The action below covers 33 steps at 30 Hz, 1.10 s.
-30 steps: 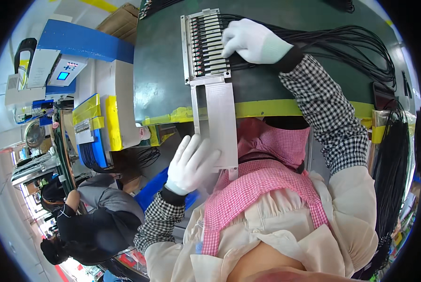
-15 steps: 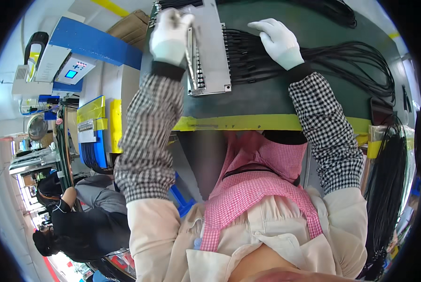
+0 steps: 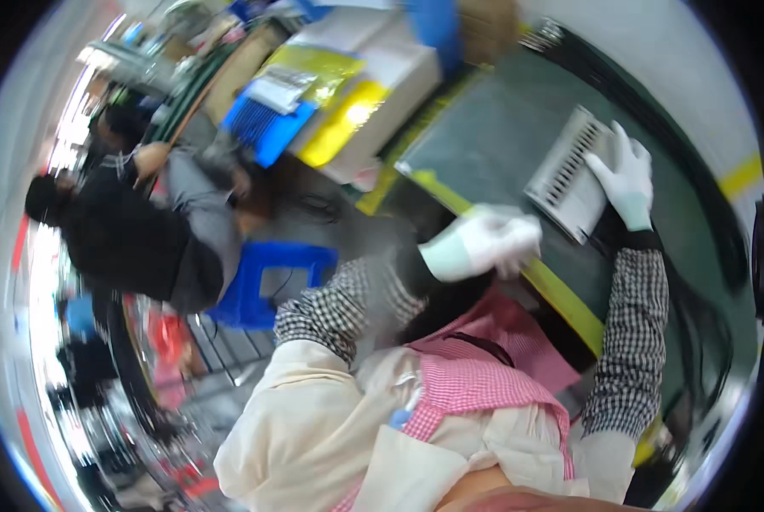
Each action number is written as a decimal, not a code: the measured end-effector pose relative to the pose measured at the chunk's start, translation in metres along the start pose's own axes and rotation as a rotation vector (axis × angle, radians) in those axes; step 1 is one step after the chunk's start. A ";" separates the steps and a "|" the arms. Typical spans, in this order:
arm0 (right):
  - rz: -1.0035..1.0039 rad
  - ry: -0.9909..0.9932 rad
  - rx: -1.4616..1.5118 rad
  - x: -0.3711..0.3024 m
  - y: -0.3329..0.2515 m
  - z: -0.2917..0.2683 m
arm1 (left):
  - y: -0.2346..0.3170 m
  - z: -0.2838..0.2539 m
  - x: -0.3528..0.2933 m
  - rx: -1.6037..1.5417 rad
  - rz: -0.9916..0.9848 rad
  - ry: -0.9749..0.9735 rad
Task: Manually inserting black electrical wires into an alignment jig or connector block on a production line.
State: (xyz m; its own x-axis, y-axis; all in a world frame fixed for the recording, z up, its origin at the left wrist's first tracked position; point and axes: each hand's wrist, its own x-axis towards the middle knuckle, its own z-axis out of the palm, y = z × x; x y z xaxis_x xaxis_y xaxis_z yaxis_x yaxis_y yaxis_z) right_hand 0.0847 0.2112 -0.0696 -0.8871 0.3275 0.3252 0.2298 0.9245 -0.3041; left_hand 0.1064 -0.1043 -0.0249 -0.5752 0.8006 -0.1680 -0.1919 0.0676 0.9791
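A silver metal fixture (image 3: 561,169) with a row of dark slots lies slanted on the green tabletop. My right hand (image 3: 629,179), in a white glove, is at the fixture's right edge, thumb reaching onto its face and fingers stretched out. Closer to me, by the yellow-taped front edge, hangs my left hand (image 3: 484,243), also gloved. Its fingers look bent but are smeared by motion, so whether it holds anything does not show. Black cables (image 3: 693,328) run near my right forearm, partly hidden and blurred.
The green table (image 3: 493,119) has yellow tape (image 3: 561,303) along its front. A black cable bundle lies along its far side. To the left are a blue stool (image 3: 258,311), a seated person in black (image 3: 134,239), and a white box-like unit with yellow and blue parts (image 3: 352,128).
The view has swung left. My left hand has come away from the fixture toward the table's front edge. My right hand has moved from over the cables to the fixture's edge.
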 end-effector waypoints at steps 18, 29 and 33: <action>-0.536 -0.520 0.029 -0.013 -0.307 -0.001 | -0.130 -0.004 -0.156 -1.313 0.388 0.584; -0.522 -0.391 -0.104 0.063 -0.485 0.144 | -0.144 -0.007 -0.236 -1.229 0.307 0.670; -0.475 -0.506 -0.105 0.072 -0.502 0.142 | -0.149 -0.015 -0.249 -1.186 0.295 0.718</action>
State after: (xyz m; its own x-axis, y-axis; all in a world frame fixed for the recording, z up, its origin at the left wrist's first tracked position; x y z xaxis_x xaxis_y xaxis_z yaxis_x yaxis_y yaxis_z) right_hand -0.1516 -0.2568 -0.0205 -0.9725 -0.2242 -0.0631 -0.2142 0.9673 -0.1361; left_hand 0.2665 -0.3222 -0.1311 -0.9151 0.2005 -0.3500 -0.3325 -0.8662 0.3732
